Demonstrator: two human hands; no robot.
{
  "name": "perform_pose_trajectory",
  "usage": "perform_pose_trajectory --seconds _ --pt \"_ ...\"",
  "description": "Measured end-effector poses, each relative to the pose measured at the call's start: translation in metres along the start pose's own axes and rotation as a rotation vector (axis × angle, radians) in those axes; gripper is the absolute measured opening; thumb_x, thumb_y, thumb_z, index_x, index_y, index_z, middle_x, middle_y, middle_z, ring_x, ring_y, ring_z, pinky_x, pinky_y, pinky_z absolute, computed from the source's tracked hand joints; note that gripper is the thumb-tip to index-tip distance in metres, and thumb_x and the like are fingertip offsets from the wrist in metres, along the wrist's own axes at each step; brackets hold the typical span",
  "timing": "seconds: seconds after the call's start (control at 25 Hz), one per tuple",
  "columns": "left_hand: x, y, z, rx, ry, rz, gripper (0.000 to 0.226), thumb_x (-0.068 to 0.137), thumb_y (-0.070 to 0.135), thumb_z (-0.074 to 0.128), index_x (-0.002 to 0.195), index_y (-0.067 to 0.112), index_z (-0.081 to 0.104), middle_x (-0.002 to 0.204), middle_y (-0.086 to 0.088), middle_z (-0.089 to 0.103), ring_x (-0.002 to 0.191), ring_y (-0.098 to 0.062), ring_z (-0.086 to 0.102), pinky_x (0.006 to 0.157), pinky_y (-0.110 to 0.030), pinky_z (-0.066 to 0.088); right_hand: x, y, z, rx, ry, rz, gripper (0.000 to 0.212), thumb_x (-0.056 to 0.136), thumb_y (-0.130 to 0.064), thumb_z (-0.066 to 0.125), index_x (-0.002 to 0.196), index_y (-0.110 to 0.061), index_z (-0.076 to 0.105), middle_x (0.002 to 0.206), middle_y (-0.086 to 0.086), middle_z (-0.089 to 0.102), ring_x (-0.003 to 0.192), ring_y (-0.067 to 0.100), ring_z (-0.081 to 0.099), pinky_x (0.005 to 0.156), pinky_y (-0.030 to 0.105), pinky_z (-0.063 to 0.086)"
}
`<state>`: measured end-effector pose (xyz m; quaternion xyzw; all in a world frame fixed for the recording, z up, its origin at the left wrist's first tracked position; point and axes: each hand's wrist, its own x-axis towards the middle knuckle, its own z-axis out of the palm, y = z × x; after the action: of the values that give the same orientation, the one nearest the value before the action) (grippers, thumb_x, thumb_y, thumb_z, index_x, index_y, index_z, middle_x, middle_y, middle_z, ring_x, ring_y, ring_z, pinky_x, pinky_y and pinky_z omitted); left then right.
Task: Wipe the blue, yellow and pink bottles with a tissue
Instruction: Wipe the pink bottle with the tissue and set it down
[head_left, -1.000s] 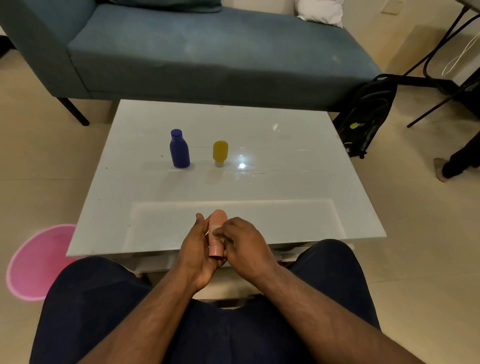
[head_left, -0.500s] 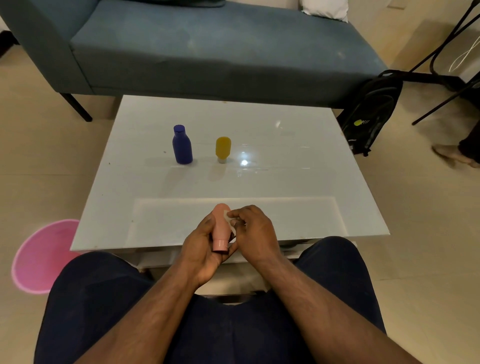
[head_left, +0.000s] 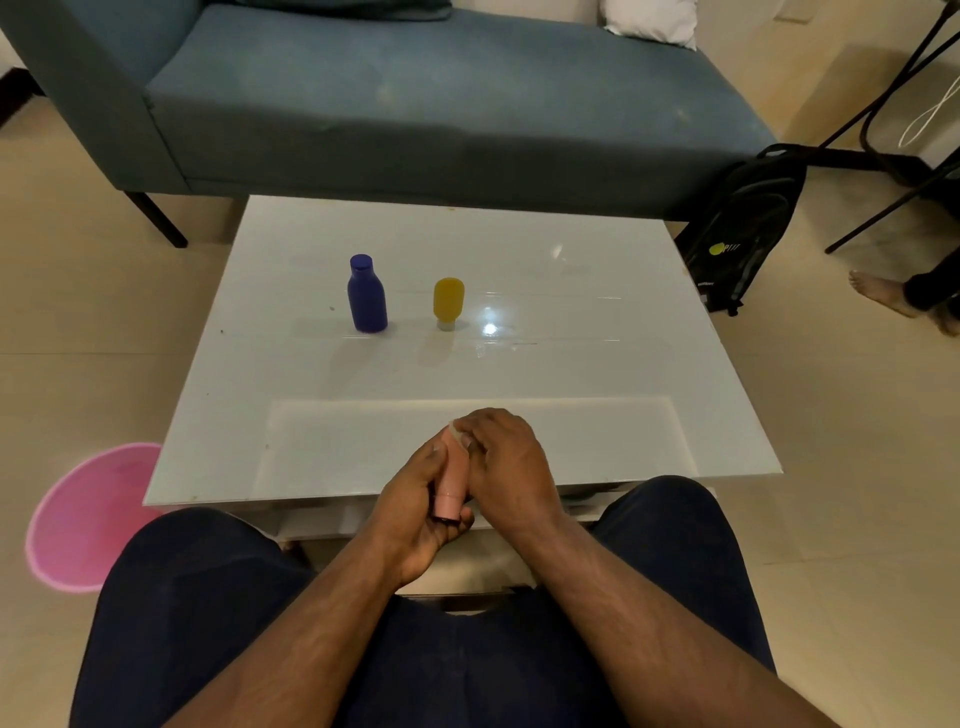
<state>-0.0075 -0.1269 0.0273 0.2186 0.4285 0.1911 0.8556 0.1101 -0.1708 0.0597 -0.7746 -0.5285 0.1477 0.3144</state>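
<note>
Our left hand (head_left: 415, 512) grips the pink bottle (head_left: 450, 493); our right hand (head_left: 506, 462) pinches a tissue (head_left: 455, 431) against its top, at the tabletop's (head_left: 571, 364) six o'clock edge.

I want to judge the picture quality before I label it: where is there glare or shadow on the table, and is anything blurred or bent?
Head view: a bright lamp glare sits on the glossy white table, right of the upside-down yellow plastic bottle; soft shadows fall toward the camera from it and the dark blue plastic bottle; the wide lens bows the table edges; the picture is fairly sharp.
</note>
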Motion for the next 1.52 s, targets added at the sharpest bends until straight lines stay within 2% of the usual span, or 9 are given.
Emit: perform_pose_trajectory --seconds 0.24,0.4,0.6,0.8,1.0,1.12,1.24,1.36,1.52 --pt "0.002 0.000 0.001 0.024 0.011 -0.001 0.062 0.096 0.066 0.041 0.132 0.023 0.066 0.117 -0.015 0.067 0.089 -0.025 0.063 0.060 -0.035 0.050 0.005 0.007 0.000 0.024 0.093 0.080 0.022 0.091 -0.016 0.055 0.108 -0.015 0.069 0.108 -0.001 0.068 0.102 0.016 0.057 0.092 0.036 0.048" --pt "0.000 0.001 -0.002 -0.028 -0.016 -0.014 0.076 0.094 0.073 0.028 0.133 0.019 0.065 0.126 -0.008 0.072 0.115 -0.025 0.068 0.098 -0.048 0.052 -0.022 -0.008 0.006 -0.079 -0.092 -0.278 0.022 0.086 -0.014 0.062 0.105 -0.021 0.069 0.104 -0.005 0.070 0.099 0.014 0.056 0.086 0.028 0.047" --pt "-0.003 0.002 0.005 -0.003 0.015 -0.009 0.077 0.093 0.075 0.027 0.130 0.019 0.066 0.104 -0.010 0.073 0.078 -0.021 0.068 0.062 -0.035 0.048 -0.003 0.011 0.002 0.021 0.047 0.000 0.022 0.090 -0.015 0.059 0.108 -0.016 0.070 0.107 -0.001 0.070 0.102 0.016 0.057 0.091 0.034 0.049" --pt "-0.002 0.007 -0.001 -0.084 0.016 0.000 0.076 0.095 0.074 0.021 0.135 0.023 0.062 0.128 -0.010 0.072 0.117 -0.029 0.069 0.095 -0.049 0.054 -0.029 -0.003 0.007 -0.078 -0.172 -0.294 0.023 0.085 -0.013 0.063 0.105 -0.022 0.070 0.103 -0.006 0.071 0.097 0.016 0.057 0.085 0.029 0.047" --pt "0.000 0.006 0.001 -0.130 0.048 0.026 0.069 0.098 0.069 0.030 0.137 0.022 0.061 0.131 -0.017 0.068 0.114 -0.032 0.063 0.089 -0.044 0.050 -0.011 0.008 0.006 0.030 -0.011 -0.021 0.022 0.089 -0.010 0.057 0.106 -0.016 0.069 0.104 0.000 0.068 0.096 0.016 0.060 0.085 0.037 0.052" --pt "-0.001 0.007 -0.001 -0.132 0.053 0.002 0.064 0.098 0.064 0.038 0.134 0.016 0.061 0.129 -0.018 0.069 0.121 -0.034 0.065 0.106 -0.050 0.048 -0.025 -0.003 0.008 -0.018 -0.106 -0.197 0.023 0.086 -0.007 0.058 0.105 -0.016 0.068 0.103 0.001 0.068 0.094 0.018 0.059 0.084 0.033 0.051" --pt "-0.001 0.007 -0.001 -0.166 0.089 0.013 0.048 0.101 0.046 0.051 0.136 0.014 0.059 0.127 -0.016 0.070 0.114 -0.031 0.067 0.096 -0.047 0.053 -0.028 0.002 0.008 -0.011 -0.139 -0.274 0.027 0.085 -0.004 0.059 0.106 -0.017 0.069 0.104 -0.001 0.069 0.096 0.018 0.059 0.085 0.031 0.050" --pt "0.001 0.006 0.000 -0.172 0.083 0.054 0.040 0.103 0.034 0.051 0.138 0.017 0.058 0.120 -0.016 0.069 0.102 -0.027 0.068 0.080 -0.041 0.058 -0.018 0.007 0.012 0.098 -0.027 -0.077 0.026 0.085 -0.003 0.055 0.103 -0.015 0.069 0.100 0.000 0.065 0.092 0.016 0.060 0.080 0.036 0.053" --pt "0.001 0.008 -0.003 -0.246 0.113 0.058 0.038 0.105 0.035 0.047 0.135 0.015 0.058 0.126 -0.017 0.071 0.115 -0.032 0.066 0.096 -0.046 0.053 -0.031 -0.004 0.011 0.036 -0.142 -0.248 0.027 0.084 -0.002 0.055 0.104 -0.015 0.068 0.101 0.001 0.065 0.092 0.018 0.058 0.081 0.033 0.052"
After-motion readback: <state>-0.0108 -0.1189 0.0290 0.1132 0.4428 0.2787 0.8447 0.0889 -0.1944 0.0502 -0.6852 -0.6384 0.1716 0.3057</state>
